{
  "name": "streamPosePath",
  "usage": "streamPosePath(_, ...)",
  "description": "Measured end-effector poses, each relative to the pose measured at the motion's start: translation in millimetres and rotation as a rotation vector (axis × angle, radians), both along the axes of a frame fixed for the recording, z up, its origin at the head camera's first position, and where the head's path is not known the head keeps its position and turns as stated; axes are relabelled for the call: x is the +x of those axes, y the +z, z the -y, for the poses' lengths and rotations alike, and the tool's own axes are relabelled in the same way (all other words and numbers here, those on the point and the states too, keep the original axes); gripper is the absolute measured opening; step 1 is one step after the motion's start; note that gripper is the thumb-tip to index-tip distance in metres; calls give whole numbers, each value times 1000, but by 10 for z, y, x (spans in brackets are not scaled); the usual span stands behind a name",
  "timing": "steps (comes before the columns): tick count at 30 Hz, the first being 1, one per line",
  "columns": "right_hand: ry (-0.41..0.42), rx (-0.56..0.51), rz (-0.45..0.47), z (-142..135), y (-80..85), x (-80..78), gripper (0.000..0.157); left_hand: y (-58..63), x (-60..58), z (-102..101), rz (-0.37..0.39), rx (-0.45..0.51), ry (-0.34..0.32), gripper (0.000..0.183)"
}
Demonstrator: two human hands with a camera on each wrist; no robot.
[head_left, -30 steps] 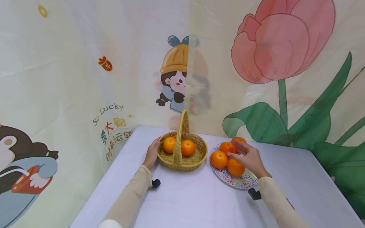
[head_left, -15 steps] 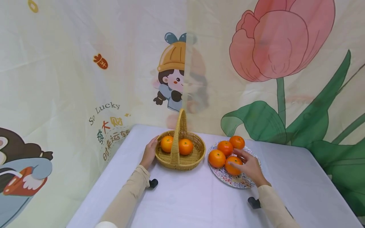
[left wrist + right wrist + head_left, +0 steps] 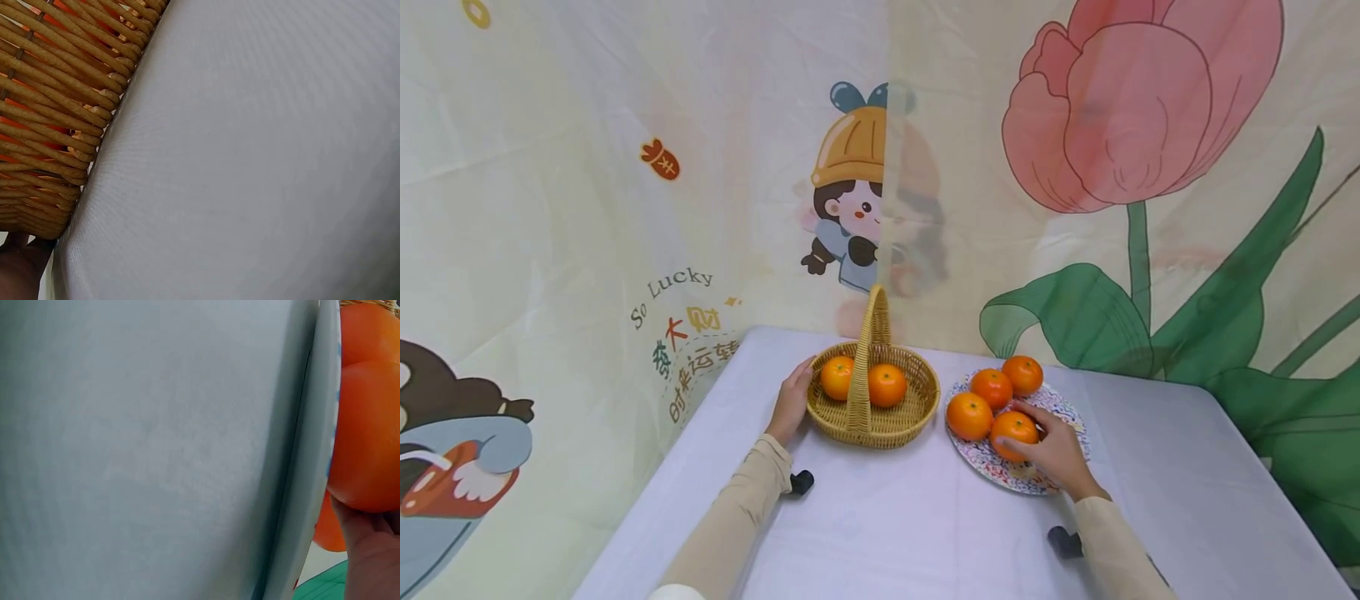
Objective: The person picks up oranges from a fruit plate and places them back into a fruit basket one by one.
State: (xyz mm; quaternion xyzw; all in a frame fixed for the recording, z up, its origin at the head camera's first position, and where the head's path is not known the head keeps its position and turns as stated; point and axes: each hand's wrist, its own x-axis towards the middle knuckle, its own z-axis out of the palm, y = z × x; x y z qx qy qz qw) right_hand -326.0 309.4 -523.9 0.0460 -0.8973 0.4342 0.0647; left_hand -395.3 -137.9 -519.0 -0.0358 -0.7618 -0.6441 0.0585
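Observation:
A woven wicker basket (image 3: 910,421) with a tall arched handle stands near the back of the table and holds two oranges (image 3: 887,385). My left hand (image 3: 790,404) rests against the basket's left outer side; the left wrist view catches only part of it below the wicker wall (image 3: 50,125). To the right, a patterned plate (image 3: 985,475) bears several oranges. My right hand (image 3: 1060,450) has its thumb and fingers around the nearest orange (image 3: 1013,433) on that plate. In the right wrist view, the thumb touches the underside of this orange (image 3: 372,444).
A white cloth covers the table (image 3: 880,533). Printed curtains hang behind it and along the left, with a large tulip (image 3: 1138,117) at the right. A black wrist camera (image 3: 801,483) sits by the left sleeve, another (image 3: 1063,542) by the right.
My right hand has come down and towards me from above the plate's oranges, and its fingers have closed in on the nearest one. My left hand stays at the basket. The head view has shifted slightly.

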Motion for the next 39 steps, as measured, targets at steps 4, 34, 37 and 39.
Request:
streamPosePath(4, -14, 27, 14, 4, -19, 3, 85, 18, 26, -1, -16, -8, -8, 45)
streamPosePath(34, -82, 56, 121, 0, 118, 64, 97, -244, -138, 35, -25, 5, 19, 46)
streamPosePath(37, -68, 52, 87, -2, 192, 80, 95, -254, -149, 44, -18, 4, 22, 47)
streamPosePath(39, -58, 44, 54, 5, 237, 87, 92, -259, -153, 41, -16, 5, 19, 47)
